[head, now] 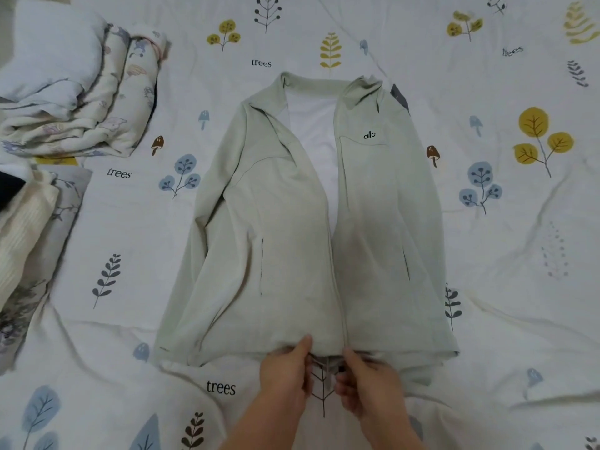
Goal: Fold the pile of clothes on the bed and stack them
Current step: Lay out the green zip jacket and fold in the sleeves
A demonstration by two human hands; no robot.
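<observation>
Nearest me, my left hand [285,373] and right hand [367,383] each pinch the jacket [292,222] at its hem, either side of the zip ends, fingers curled on the cloth. The pale green jacket lies flat, front up and partly unzipped, in the middle of the sheet [503,254], collar far. Clothes [22,222] are piled at the left edge; folded ones [81,102] sit far left.

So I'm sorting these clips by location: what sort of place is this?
Most likely a bedroom at home. A pale green jacket is spread on a bed sheet printed with trees and mushrooms, and folded bedding and clothes are stacked at the left edge.
</observation>
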